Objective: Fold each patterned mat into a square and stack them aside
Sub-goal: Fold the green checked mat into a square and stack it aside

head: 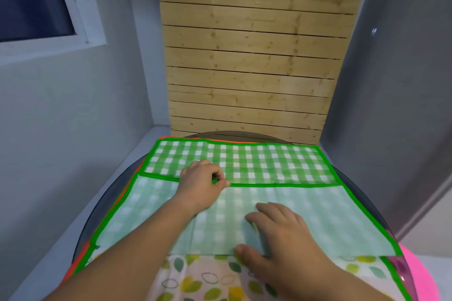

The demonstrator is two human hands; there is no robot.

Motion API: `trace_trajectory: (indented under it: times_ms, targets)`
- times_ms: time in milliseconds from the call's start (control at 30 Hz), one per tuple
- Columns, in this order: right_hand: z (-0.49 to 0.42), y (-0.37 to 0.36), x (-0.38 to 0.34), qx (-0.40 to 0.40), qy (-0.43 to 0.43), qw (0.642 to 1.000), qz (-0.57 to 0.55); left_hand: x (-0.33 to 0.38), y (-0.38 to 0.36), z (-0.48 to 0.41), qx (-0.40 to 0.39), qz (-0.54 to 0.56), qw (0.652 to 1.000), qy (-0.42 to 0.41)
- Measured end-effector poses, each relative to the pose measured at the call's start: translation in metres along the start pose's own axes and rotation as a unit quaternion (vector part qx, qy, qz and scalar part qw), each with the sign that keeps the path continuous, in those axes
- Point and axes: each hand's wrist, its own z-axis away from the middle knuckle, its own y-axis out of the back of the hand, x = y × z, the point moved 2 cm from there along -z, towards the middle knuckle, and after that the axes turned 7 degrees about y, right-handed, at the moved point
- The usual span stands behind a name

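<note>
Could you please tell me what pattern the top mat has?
The mat is green-and-white check with a bright green border; head view.

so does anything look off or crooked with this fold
Slightly. The folded flap of the green checked mat sticks out past the layer beneath at its left corner, so the sides don't line up. Nothing looks torn or spilled.
</note>
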Motion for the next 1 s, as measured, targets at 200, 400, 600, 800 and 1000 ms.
trace_trajectory:
  times_ms: [200,400,600,800,1000]
  targets:
    - [0.009,-0.016,0.001,0.003,-0.022,1.000,-0.017,0.010,0.014,0.003,-0.031,-0.055,0.998,-0.015]
    - [0.009,-0.018,0.001,0.011,-0.034,0.999,-0.012,0.031,0.030,0.068,-0.055,-0.084,0.992,-0.082]
    - [0.010,-0.021,0.001,0.012,-0.033,0.999,0.014,0.010,0.027,0.130,-0.136,-0.162,0.976,-0.051]
    - [0.011,-0.019,0.001,0.010,-0.029,0.999,0.013,-0.025,0.050,0.138,-0.190,-0.197,0.958,0.089]
    - [0.013,-0.015,0.002,-0.007,-0.022,1.000,-0.003,-0.020,0.056,0.130,-0.154,-0.198,0.951,0.179]
